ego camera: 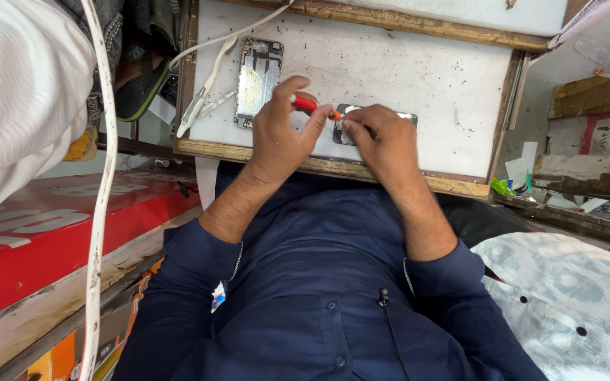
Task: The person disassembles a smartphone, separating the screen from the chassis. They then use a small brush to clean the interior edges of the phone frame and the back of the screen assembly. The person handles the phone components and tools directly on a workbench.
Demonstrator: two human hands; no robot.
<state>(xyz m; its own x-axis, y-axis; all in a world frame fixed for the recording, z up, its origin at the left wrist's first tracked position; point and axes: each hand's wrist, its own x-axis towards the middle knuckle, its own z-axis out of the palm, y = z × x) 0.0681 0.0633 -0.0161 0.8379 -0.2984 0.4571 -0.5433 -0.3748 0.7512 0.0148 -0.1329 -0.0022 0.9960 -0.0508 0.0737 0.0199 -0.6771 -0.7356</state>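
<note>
My left hand (279, 134) grips a small screwdriver with a red handle (308, 104), its tip pointing right towards a dark phone part (402, 117) on the white work board (432, 77). My right hand (379, 137) rests on that part, fingertips pinching it where the tip meets it; the hand hides most of it. An opened phone shell (258, 79), silver inside, lies on the board just left of my left hand.
A white cable and a thin white tool (207, 83) lie at the board's left edge. The board has a wooden rim (404, 181). A red counter (51, 240) is at left, a person's white sleeve (15, 92) above it. Boxes (594, 134) stand at right.
</note>
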